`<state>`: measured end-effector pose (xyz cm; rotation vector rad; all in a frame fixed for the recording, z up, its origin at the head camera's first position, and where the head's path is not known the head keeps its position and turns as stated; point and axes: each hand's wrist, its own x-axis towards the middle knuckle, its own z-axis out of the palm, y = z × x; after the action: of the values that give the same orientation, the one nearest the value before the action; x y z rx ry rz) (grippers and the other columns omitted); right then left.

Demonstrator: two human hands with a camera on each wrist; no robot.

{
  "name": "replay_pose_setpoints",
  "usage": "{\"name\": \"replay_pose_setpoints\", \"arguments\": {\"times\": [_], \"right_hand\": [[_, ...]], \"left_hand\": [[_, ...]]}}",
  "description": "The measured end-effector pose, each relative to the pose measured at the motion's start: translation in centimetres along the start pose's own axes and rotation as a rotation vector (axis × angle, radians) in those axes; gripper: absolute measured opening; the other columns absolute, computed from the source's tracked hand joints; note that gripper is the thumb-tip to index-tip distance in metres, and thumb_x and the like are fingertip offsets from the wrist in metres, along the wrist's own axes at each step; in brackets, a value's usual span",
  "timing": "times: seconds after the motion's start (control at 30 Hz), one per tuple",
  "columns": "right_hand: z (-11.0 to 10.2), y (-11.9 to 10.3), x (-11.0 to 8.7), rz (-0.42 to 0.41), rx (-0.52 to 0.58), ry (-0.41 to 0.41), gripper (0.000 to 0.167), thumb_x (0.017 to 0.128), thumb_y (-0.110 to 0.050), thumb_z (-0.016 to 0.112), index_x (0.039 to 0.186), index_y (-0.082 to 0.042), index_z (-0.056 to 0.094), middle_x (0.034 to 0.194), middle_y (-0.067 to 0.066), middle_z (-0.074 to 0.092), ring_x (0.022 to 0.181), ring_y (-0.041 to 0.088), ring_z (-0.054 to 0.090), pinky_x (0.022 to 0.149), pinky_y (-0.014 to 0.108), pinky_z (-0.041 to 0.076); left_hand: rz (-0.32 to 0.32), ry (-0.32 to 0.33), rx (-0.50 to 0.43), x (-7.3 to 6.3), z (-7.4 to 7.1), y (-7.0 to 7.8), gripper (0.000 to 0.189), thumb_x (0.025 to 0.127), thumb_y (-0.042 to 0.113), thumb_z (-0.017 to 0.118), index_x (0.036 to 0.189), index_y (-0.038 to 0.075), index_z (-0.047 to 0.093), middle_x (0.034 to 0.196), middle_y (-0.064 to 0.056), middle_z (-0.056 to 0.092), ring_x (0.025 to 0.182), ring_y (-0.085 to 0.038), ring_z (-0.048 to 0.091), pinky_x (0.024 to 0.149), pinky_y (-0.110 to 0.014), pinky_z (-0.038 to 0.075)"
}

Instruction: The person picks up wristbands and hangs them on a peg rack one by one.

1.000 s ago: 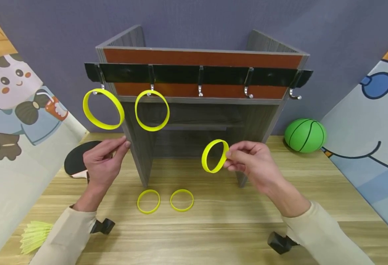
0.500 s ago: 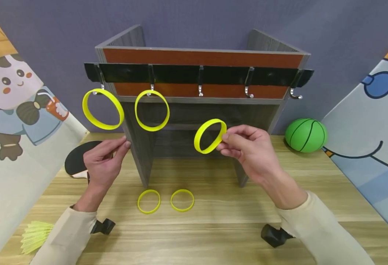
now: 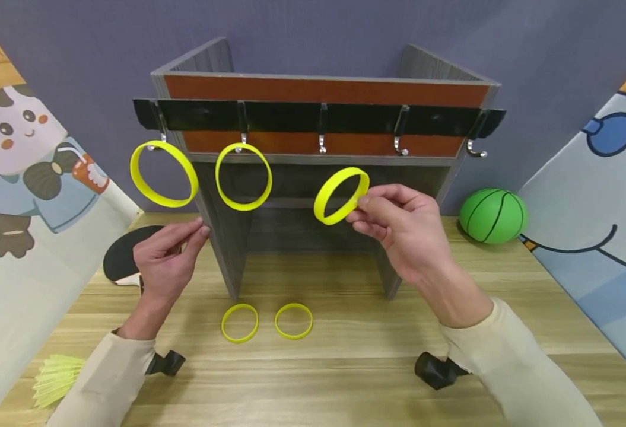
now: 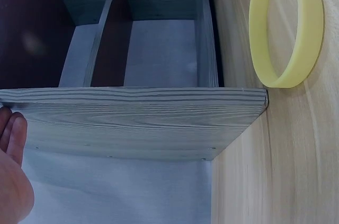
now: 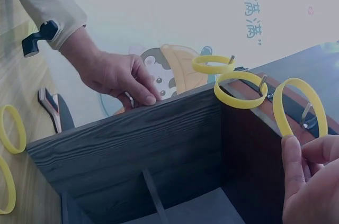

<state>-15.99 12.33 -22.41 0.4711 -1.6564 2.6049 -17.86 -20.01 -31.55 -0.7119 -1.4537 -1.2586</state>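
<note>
In the head view my right hand [image 3: 406, 228] pinches a yellow wristband [image 3: 321, 201] at its right side, raised in front of the shelf and below the middle hook [image 3: 321, 144]. My left hand [image 3: 168, 252] holds the front edge of the grey wooden shelf [image 3: 222, 249] at its left side panel, between thumb and fingers. Two more wristbands hang from the leftmost hooks, a left wristband [image 3: 133, 169] and a right wristband [image 3: 244, 206]. In the right wrist view, the pinched wristband [image 5: 315, 97] appears near a hook, but contact cannot be told.
Two flat wristbands, one left [image 3: 223, 323] and one right [image 3: 311, 323], lie on the wooden table [image 3: 313, 385]. A black paddle [image 3: 123, 255] and a yellow shuttlecock [image 3: 56, 379] are at left. A green ball [image 3: 493, 216] sits right. Two right-hand hooks [image 3: 400, 145] carry nothing.
My right hand has risen with its wristband, from low before the shelf up toward the hook row, also shifting slightly left. My left hand stays on the side panel.
</note>
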Motion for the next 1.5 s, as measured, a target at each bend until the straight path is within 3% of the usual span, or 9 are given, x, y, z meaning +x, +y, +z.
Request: {"name": "replay_pose_setpoints", "arguments": {"times": [0.67, 0.9, 1.5], "right_hand": [[2.5, -0.9, 1.1, -0.049, 0.122, 0.059, 0.015, 0.082, -0.002, 0.073, 0.092, 0.006, 0.065, 0.088, 0.020, 0.065, 0.070, 0.025, 0.067, 0.070, 0.033, 0.053], [2.9, -1.0, 1.2, -0.037, 0.068, 0.104, 0.019, 0.081, -0.004, 0.075, 0.094, 0.007, 0.066, 0.090, 0.022, 0.065, 0.070, 0.026, 0.067, 0.072, 0.034, 0.053], [4.1, -1.1, 1.3, -0.103, -0.045, 0.155, 0.003, 0.082, 0.007, 0.067, 0.084, 0.006, 0.068, 0.075, 0.020, 0.065, 0.056, 0.025, 0.065, 0.062, 0.037, 0.055]], "left_hand": [[-0.002, 0.017, 0.002, -0.2, 0.0, -0.2, 0.027, 0.077, 0.008, 0.080, 0.081, -0.016, 0.069, 0.075, -0.018, 0.068, 0.051, -0.005, 0.037, 0.050, -0.017, 0.022], [-0.004, 0.022, 0.016, -0.1, 0.1, 0.1, 0.030, 0.077, 0.011, 0.080, 0.081, -0.016, 0.069, 0.074, -0.018, 0.068, 0.051, -0.006, 0.037, 0.050, -0.017, 0.022], [0.003, 0.016, 0.006, -0.1, 0.1, -0.1, 0.031, 0.078, 0.013, 0.080, 0.081, -0.016, 0.069, 0.075, -0.018, 0.069, 0.051, -0.006, 0.035, 0.049, -0.017, 0.021]]}}
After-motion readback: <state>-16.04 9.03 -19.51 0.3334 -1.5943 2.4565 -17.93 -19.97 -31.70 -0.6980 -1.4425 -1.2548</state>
